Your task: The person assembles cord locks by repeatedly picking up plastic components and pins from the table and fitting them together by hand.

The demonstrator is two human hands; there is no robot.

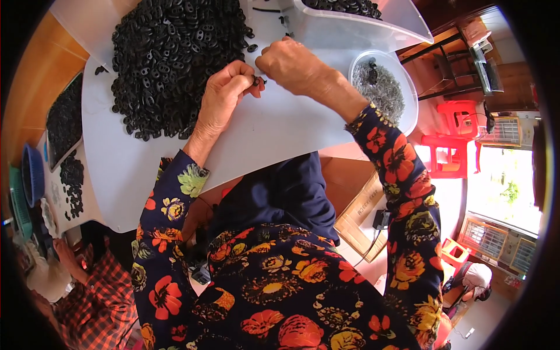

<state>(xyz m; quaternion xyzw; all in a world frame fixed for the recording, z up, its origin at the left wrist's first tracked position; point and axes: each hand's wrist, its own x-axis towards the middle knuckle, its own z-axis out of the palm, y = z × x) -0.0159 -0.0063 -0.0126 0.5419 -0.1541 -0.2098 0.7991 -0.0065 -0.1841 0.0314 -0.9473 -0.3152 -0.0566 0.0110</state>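
Note:
My left hand (226, 92) is closed, with thumb and forefinger pinching a small black plastic piece (256, 81). Just right of it and slightly farther off, my right hand (294, 65) is curled shut, its knuckles upward; whatever its fingertips hold is hidden. The two hands are close but apart, above the pale tabletop (262, 137). Beside my left hand spreads a big heap of black oval pieces with two holes (169, 58). Near my right wrist stands a round clear tub (410, 111) of small transparent pieces (382, 96), with something black lying on them.
A clear plastic bin (402, 30) holding more black pieces stands at the far right of the table. Leftward are a tray of black pieces (63, 119), a blue basket (33, 172) and a person in a checked shirt (96, 303). Red stools (449, 154) stand at right.

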